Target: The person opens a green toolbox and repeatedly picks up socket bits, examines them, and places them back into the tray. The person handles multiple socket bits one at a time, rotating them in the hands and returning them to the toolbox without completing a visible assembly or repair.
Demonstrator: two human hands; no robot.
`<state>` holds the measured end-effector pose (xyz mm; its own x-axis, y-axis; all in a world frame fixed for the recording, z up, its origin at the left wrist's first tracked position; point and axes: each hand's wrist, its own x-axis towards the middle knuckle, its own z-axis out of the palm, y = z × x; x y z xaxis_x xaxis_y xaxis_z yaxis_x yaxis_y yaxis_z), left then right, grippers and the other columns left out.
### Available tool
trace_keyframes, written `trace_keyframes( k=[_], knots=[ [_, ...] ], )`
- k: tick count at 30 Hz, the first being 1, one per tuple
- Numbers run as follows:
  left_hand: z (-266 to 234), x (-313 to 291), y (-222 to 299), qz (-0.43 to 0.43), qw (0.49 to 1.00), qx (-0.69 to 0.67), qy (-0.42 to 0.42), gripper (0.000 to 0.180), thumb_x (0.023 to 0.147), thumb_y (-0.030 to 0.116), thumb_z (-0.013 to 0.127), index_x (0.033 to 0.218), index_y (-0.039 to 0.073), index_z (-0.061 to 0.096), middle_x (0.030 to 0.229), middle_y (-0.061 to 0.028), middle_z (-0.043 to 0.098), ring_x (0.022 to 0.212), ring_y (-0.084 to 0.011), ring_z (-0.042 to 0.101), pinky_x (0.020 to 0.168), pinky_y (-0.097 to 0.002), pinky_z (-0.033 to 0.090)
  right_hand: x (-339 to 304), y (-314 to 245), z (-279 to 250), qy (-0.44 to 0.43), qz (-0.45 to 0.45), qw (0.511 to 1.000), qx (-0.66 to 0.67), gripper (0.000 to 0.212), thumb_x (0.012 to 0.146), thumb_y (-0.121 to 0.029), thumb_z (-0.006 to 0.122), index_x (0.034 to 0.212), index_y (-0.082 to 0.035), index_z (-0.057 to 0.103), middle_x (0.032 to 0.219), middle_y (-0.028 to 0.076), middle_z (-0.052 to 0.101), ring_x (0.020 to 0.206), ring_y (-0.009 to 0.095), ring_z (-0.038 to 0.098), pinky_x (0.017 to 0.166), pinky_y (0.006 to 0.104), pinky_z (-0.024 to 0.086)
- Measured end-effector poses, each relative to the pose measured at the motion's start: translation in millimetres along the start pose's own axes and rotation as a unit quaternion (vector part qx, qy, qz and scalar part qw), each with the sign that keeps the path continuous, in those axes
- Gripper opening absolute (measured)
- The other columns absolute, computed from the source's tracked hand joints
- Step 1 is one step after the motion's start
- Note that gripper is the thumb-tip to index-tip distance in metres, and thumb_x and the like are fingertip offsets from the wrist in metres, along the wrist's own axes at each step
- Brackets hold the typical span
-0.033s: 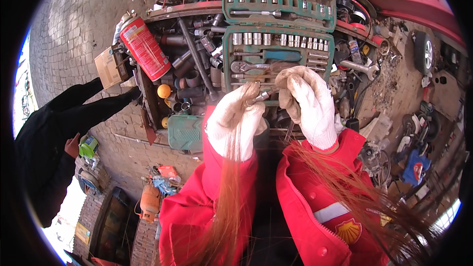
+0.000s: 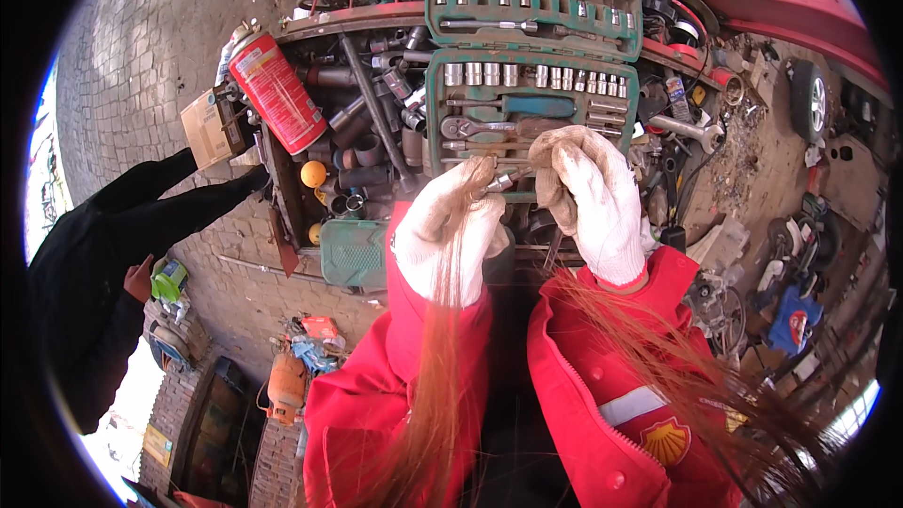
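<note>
My gloved left hand (image 2: 450, 216) is closed, pinching a small shiny metal socket (image 2: 499, 184) whose end sticks out toward the right. Close beside it, my gloved right hand (image 2: 593, 193) has its fingers curled together at the socket's far end. What those right fingers hold is hidden. Both white gloves are stained brown at the fingertips. Just beyond the hands lies an open green socket set case (image 2: 531, 56), with rows of sockets, a ratchet (image 2: 478, 127) and a blue-green-handled driver (image 2: 538, 106) in its lower half. Strands of long hair hang across the view.
Left of the case, a red spray can (image 2: 277, 94) rests by a bin of loose metal tools (image 2: 362, 85). A smaller green case (image 2: 353, 252) lies nearer. On the right are a large wrench (image 2: 691, 129) and scattered parts. A person in black (image 2: 113, 226) is at far left.
My right hand has shifted very slightly to the right, and the socket in my left fingers has moved a little with it. All else looks the same.
</note>
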<state>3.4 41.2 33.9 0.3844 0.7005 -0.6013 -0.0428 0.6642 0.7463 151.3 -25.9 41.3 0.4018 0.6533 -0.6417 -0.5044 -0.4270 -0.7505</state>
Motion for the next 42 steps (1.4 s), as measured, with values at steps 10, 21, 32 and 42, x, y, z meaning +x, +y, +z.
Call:
trace_keyframes(
  k=[10, 21, 32, 42],
  knots=[
    [1, 3, -1, -0.027, 0.999, 0.001, 0.019, 0.035, 0.087, -0.008, 0.058, 0.122, -0.004, 0.059, 0.093, -0.0129, 0.066, 0.056, -0.0104, 0.054, 0.049, -0.0239, 0.043, -4, 2, 1, -0.03, 0.035, 0.998, 0.042, 0.024, 0.098, -0.024, 0.059, 0.109, -0.003, 0.061, 0.085, 0.0, 0.061, 0.067, 0.004, 0.052, 0.057, 0.0186, 0.041],
    [-5, 6, -4, -0.1, 0.994, 0.024, -0.045, 0.036, 0.089, -0.001, 0.061, 0.124, -0.006, 0.058, 0.087, -0.0099, 0.066, 0.056, -0.0108, 0.055, 0.052, -0.0226, 0.043, -5, 6, 2, -0.02, 0.039, 0.998, 0.042, 0.017, 0.095, -0.008, 0.061, 0.109, 0.002, 0.059, 0.102, 0.007, 0.063, 0.088, 0.012, 0.062, 0.078, 0.0263, 0.054],
    [-3, 11, 1, -0.146, 0.984, 0.056, -0.087, 0.033, 0.09, 0.004, 0.062, 0.123, -0.005, 0.061, 0.086, -0.0055, 0.067, 0.056, -0.0084, 0.055, 0.052, -0.0212, 0.044, -1, 11, 2, -0.021, -0.058, 0.994, -0.091, 0.017, 0.091, -0.009, 0.062, 0.106, -0.001, 0.062, 0.1, 0.007, 0.066, 0.095, 0.013, 0.062, 0.086, 0.0291, 0.05],
    [-10, 5, -10, -0.177, 0.978, 0.07, -0.084, 0.03, 0.092, 0.007, 0.06, 0.12, -0.005, 0.062, 0.085, -0.0076, 0.069, 0.053, -0.008, 0.054, 0.05, -0.0214, 0.042, -5, 10, -1, -0.012, -0.052, 0.99, -0.128, 0.016, 0.09, -0.012, 0.067, 0.102, -0.002, 0.063, 0.097, 0.005, 0.067, 0.09, 0.012, 0.063, 0.08, 0.0272, 0.049]
  ],
)
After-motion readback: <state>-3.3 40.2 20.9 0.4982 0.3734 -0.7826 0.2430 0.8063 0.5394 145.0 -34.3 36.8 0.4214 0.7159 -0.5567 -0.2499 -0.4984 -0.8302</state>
